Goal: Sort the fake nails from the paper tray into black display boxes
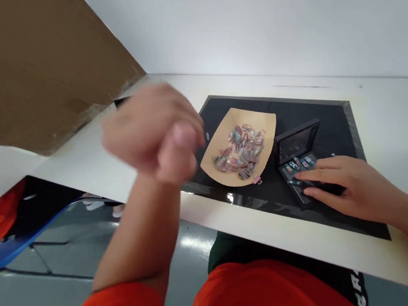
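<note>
My left hand is raised in the air left of the paper tray, its fingers curled into a fist. It is blurred, and the inside of the fist is hidden. My right hand reaches in from the right, fingers stretched over the front of a small black hinged case with its lid up. The fingertips touch the case or the pieces in it; which, I cannot tell. Inside lie several shiny blue-green, patterned press-on nails. Left of the case, a brown paper tray holds a pile of pink and clear nail-like pieces.
A black mat with taped edges lies on the white table under the tray and case. A small pink piece sits at the tray's front edge. A white wall rises behind. A blue chair edge shows at lower left.
</note>
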A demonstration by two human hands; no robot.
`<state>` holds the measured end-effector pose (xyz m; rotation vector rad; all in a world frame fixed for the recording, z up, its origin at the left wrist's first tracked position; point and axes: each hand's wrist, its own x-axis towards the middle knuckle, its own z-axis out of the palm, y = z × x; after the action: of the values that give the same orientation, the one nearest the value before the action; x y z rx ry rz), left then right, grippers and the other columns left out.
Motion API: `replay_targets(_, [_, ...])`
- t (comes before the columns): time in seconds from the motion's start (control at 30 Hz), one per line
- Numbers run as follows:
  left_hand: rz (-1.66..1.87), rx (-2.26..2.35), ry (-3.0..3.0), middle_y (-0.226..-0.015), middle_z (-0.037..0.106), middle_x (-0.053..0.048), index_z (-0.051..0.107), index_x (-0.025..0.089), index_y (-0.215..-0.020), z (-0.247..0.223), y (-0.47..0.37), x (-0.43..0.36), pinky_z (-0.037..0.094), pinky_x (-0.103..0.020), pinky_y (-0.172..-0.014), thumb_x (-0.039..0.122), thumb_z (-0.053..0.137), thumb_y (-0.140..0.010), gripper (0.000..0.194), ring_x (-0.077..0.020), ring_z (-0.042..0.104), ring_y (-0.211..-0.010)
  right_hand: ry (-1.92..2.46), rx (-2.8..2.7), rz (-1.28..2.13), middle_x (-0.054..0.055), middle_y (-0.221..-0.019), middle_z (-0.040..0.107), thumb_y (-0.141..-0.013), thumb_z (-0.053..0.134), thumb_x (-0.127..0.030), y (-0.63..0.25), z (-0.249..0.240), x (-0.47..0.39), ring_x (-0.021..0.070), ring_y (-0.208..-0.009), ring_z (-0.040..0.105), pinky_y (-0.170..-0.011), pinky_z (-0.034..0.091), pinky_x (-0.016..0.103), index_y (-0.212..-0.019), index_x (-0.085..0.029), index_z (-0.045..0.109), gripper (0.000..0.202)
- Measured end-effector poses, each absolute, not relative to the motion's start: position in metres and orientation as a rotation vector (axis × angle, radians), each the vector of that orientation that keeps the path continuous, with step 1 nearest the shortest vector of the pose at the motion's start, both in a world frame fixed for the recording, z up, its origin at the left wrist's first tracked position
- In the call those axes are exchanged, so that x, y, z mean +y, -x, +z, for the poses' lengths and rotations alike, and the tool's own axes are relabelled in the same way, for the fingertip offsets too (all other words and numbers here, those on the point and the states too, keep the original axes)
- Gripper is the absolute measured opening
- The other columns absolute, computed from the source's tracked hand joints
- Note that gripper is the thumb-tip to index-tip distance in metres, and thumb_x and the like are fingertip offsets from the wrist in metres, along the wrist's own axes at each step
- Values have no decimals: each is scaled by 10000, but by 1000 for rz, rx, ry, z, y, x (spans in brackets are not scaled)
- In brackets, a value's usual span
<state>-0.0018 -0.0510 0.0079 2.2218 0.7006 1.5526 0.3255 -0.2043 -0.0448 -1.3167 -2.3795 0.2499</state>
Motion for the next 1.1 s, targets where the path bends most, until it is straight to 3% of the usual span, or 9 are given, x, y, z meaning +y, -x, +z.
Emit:
replay_targets(0.07, [1859, 753, -2349, -491, 466, 30, 494, 275, -455, 11, 10, -14, 360, -329, -507, 856, 481, -1025, 814, -115, 477, -542, 1295, -2395, 239, 55, -891, 809, -1124, 631, -353, -326, -43, -203, 195, -762, 737, -716, 540, 337, -1310, -315, 868, 304])
replay_targets(0.13, [2063, 801, -2348, -471, 420, 54, 437, 234, -455, 5, 15, 6, 303, -300, -510, 790, 436, -1094, 847, -84, 410, -532, 1252, -2415, 251, 31, -828, 773, -1126, 629, -318, -326, -41, -201, 172, -710, 702, -716, 518, 338, -1310, -318, 867, 301])
replay_targets(0.33, [2263, 965, -2282, -459, 322, 53, 402, 238, -455, -26, 27, 18, 230, -314, -514, 840, 304, -1142, 919, -88, 306, -541, 1082, -2462, 344, -1, -776, 722, -1083, 502, -101, -328, -40, -205, 132, -634, 652, -642, 484, 324, -1275, -315, 848, 450])
replay_targets(0.47, [1807, 752, -2562, -499, 378, 41, 427, 250, -511, -33, 31, 32, 253, -344, -568, 770, 445, -1127, 807, -109, 299, -559, 1137, -2371, 331, 14, -789, 707, -1086, 526, -136, -330, -40, -210, 168, -632, 648, -609, 492, 362, -1320, -331, 814, 419])
replay_targets(0.63, [1148, 559, -2659, -500, 275, 20, 249, 258, -517, -37, 16, 33, 234, -370, -575, 632, 526, -1037, 699, -129, 236, -522, 1135, -2381, 234, -2, -745, 728, -1083, 606, -174, -322, -27, -208, 158, -571, 656, -508, 488, 301, -1411, -322, 771, 396])
replay_targets(0.77, [1094, 637, -2420, -515, 213, 34, 192, 271, -548, -35, 9, 18, 228, -327, -563, 704, 469, -1041, 711, -96, 217, -512, 1173, -2499, -52, 32, -805, 822, -1114, 609, -294, -324, -26, -209, 196, -605, 738, -513, 524, 324, -1320, -271, 805, 286])
replay_targets(0.87, [1181, 712, -2316, -541, 221, 13, 154, 252, -567, -31, 10, 5, 232, -336, -546, 636, 398, -1078, 684, -102, 232, -508, 1131, -2595, -220, 23, -867, 858, -1105, 585, -247, -328, -30, -210, 195, -659, 768, -601, 579, 314, -1250, -264, 824, 280])
replay_targets(0.97, [1173, 623, -2332, -541, 333, 8, 248, 245, -541, -28, 11, -3, 299, -323, -566, 566, 361, -1133, 683, -92, 329, -506, 1155, -2579, -230, 13, -819, 838, -1117, 585, -239, -325, -29, -208, 182, -615, 741, -578, 555, 315, -1249, -233, 822, 271])
replay_targets(1.1, [936, 614, -2491, -643, 642, -25, 633, 224, -656, -23, 9, -5, 387, -329, -617, 491, 450, -1150, 591, -130, 550, -592, 1205, -2544, -229, 8, -770, 821, -1181, 533, -310, -316, -26, -203, 172, -564, 735, -535, 539, 327, -1210, -200, 788, 280])
